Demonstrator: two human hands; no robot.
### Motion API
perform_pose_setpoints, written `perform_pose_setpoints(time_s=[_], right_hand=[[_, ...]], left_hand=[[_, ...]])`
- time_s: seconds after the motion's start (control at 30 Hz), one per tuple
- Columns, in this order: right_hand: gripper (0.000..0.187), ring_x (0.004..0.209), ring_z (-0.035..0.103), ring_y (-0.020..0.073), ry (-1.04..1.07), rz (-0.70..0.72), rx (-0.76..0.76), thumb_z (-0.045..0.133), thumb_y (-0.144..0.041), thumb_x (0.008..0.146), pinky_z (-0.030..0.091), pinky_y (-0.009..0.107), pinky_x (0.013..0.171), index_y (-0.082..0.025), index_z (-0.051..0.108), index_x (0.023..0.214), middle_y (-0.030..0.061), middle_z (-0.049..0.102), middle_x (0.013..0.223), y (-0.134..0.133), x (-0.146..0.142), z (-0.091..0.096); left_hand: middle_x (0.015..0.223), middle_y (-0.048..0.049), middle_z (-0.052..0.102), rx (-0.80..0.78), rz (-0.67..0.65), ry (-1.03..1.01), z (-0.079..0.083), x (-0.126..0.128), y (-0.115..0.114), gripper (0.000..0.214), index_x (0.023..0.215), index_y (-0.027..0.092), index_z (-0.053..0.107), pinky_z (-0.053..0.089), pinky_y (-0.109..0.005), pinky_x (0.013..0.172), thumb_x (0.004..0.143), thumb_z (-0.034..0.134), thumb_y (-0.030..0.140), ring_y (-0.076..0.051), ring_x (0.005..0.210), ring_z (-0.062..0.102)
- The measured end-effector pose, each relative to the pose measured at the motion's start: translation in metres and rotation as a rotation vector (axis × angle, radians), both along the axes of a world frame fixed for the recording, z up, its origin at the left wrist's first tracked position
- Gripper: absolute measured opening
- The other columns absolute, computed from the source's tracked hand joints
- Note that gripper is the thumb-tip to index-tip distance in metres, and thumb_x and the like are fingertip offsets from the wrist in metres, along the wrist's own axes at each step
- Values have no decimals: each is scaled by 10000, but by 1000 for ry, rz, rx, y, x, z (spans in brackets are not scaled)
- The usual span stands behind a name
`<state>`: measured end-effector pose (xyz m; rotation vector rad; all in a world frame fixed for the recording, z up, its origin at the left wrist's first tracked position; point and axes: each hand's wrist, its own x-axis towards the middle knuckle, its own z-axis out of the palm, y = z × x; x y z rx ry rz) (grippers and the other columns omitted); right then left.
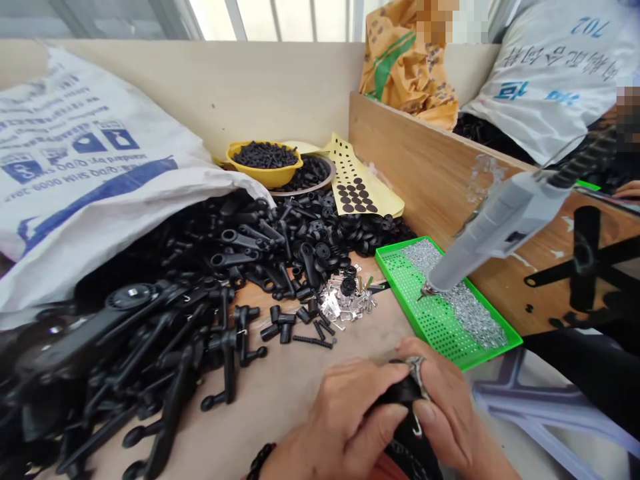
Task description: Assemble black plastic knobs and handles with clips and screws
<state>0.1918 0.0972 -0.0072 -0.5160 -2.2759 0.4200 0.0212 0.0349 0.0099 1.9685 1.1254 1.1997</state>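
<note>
At the near edge, my left hand [345, 413] and my right hand [445, 400] both close around a black plastic part [404, 392]. Thumbs and fingers press on it from either side, so much of its shape is hidden. A small silver metal hook [417, 425] sticks out below my thumbs. In front of my hands lie short ribbed black rods [313, 341], black T-shaped pieces [285, 328] and a heap of small silver metal clips [343, 303]. Beyond my right hand hangs a grey electric screwdriver [490, 230], its tip over a green perforated tray [425, 313] of small silver screws.
Black cranks and arms [150, 360] pile up on the left, spilling from a white sack [90, 167]. A yellow bowl [273, 177] of black rods and a sticker sheet [345, 163] lie behind. A wooden partition [420, 153] borders the right; another person's hand [627, 190] shows there.
</note>
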Motion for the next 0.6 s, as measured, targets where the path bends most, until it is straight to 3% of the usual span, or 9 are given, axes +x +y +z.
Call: perform_pose_setpoints(time_s=[0.17,0.23,0.33,0.47,0.57,0.6], right_hand=[[261,837,564,193,44,5,-7,242,-322,984,478,297,678,-176,452,1040,83,538,962,5,6,-6],[261,847,568,197,36,7,-29,253,-323,981,482,308,688,-178,451,1071,91,546,996,6,7,-8],[238,755,549,191,8,-6,-69,247,-290,974,458,321,649,-196,465,984,65,551,864,5,4,-8],[185,625,476,169,-65,-135,-59,335,-212,936,394,311,585,-219,416,771,11,481,678,4,0,-2],[77,816,538,215,5,-315,-15,428,-241,911,437,354,702,-197,490,911,74,545,878,12,13,11],[153,920,535,244,98,-388,-18,449,-272,904,440,386,773,-188,496,1023,103,538,989,17,19,17]], left_hand=[[1025,-87,681,132,9,61,-4,-3,5,379,1249,170,472,504,-314,812,876,533,136,-188,888,633],[1001,-86,690,108,7,94,-3,-4,5,374,1241,185,493,499,-340,812,873,535,133,-202,871,635],[962,-61,700,-165,12,-28,-5,0,5,303,1188,221,579,496,-321,796,891,528,195,-200,848,638],[903,-41,707,-592,36,-568,-14,11,13,275,1069,212,665,515,-265,692,864,570,369,-185,788,646],[780,-33,693,-769,101,-828,-19,19,27,301,990,163,673,505,-224,621,785,659,383,-137,655,624],[747,-36,687,-826,136,-860,-20,21,31,311,971,143,666,502,-217,604,760,682,371,-125,618,614]])
